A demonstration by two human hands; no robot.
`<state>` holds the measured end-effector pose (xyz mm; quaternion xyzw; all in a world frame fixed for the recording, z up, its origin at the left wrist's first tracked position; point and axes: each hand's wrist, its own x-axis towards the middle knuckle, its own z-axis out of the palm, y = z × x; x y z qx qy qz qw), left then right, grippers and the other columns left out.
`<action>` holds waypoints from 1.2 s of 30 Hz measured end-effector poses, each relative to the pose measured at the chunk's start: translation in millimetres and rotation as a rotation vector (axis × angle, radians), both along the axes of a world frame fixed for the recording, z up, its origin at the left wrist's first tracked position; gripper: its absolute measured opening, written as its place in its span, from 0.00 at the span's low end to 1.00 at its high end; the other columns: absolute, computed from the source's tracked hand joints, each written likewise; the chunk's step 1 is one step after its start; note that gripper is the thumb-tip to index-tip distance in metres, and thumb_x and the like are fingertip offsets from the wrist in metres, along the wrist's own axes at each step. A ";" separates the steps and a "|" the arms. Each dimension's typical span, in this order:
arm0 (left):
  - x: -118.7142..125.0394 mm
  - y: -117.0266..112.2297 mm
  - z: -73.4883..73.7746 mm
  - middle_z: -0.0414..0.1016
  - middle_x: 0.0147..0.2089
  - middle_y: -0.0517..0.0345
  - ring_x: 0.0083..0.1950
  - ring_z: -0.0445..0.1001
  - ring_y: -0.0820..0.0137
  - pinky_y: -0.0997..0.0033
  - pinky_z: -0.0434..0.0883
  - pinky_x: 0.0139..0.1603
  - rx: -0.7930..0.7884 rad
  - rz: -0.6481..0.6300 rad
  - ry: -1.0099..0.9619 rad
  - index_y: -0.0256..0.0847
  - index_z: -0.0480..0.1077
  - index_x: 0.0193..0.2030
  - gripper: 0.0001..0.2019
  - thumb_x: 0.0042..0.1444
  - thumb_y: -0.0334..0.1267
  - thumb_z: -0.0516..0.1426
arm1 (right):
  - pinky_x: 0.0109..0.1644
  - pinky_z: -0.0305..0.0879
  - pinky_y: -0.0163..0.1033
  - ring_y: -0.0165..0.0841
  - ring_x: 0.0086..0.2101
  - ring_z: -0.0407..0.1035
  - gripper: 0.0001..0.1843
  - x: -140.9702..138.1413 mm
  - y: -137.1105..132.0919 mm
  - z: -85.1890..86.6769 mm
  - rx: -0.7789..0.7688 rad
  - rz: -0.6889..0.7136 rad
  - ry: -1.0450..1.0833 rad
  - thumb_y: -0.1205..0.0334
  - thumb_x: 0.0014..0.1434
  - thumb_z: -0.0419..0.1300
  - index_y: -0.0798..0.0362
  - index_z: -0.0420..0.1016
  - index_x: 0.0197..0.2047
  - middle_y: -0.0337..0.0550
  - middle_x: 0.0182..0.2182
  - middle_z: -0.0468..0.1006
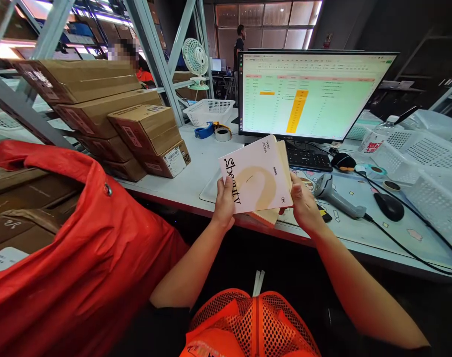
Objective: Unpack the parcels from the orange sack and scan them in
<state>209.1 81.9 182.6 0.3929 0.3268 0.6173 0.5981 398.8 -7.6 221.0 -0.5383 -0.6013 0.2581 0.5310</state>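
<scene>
Left hand [224, 203], right hand [303, 206] clamped on side edges of white softcover book [255, 173]; I'd judge it light, bendy; edge grip best.

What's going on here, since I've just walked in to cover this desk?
A person holds a white booklet with a tan book behind it, gripped by the left hand and right hand over a white workbench. A handheld barcode scanner lies beside the right hand, a monitor shows a spreadsheet, and cardboard parcels are stacked to the left.
</scene>
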 end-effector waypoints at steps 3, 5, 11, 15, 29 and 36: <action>-4.6 -1.7 0.8 0.78 0.67 0.47 0.69 0.77 0.57 0.53 0.76 0.70 0.021 -0.041 0.026 0.45 0.66 0.64 0.32 0.65 0.63 0.65 | 0.67 0.74 0.58 0.57 0.68 0.67 0.59 5.7 2.3 1.1 -0.005 0.072 -0.033 0.13 0.62 0.48 0.46 0.61 0.80 0.52 0.68 0.75; -4.5 -2.9 1.5 0.78 0.67 0.46 0.69 0.77 0.57 0.54 0.75 0.71 0.017 -0.045 0.037 0.45 0.65 0.67 0.33 0.66 0.63 0.65 | 0.73 0.67 0.59 0.56 0.73 0.60 0.57 9.5 1.9 2.3 -0.004 0.094 -0.061 0.15 0.63 0.51 0.47 0.62 0.80 0.52 0.73 0.70; -2.5 -7.1 -3.1 0.74 0.70 0.42 0.71 0.75 0.54 0.55 0.74 0.70 0.232 0.021 0.094 0.44 0.64 0.70 0.37 0.65 0.68 0.62 | 0.70 0.71 0.56 0.52 0.71 0.65 0.55 18.2 -5.5 -9.2 -0.041 0.167 0.011 0.30 0.63 0.68 0.46 0.54 0.82 0.55 0.71 0.72; -15.3 -7.1 -15.1 0.71 0.69 0.37 0.70 0.74 0.49 0.51 0.74 0.70 0.517 0.013 0.256 0.43 0.58 0.75 0.49 0.57 0.67 0.69 | 0.71 0.70 0.58 0.51 0.63 0.73 0.37 29.5 -7.0 -26.6 -0.050 0.161 -0.098 0.37 0.64 0.71 0.48 0.74 0.68 0.54 0.64 0.79; -23.2 -0.4 -21.9 0.73 0.55 0.43 0.63 0.76 0.44 0.44 0.75 0.66 0.597 0.066 0.369 0.45 0.64 0.60 0.56 0.26 0.62 0.82 | 0.72 0.67 0.65 0.55 0.62 0.74 0.24 42.9 -0.4 -37.7 0.021 0.119 -0.332 0.37 0.67 0.66 0.45 0.85 0.56 0.51 0.59 0.83; -39.4 32.6 -28.1 0.75 0.61 0.37 0.64 0.78 0.48 0.49 0.75 0.67 0.427 0.202 0.301 0.42 0.57 0.71 0.53 0.49 0.70 0.71 | 0.68 0.72 0.62 0.52 0.64 0.73 0.45 80.8 -16.5 -34.1 0.061 0.032 -0.366 0.39 0.67 0.67 0.45 0.60 0.80 0.55 0.70 0.73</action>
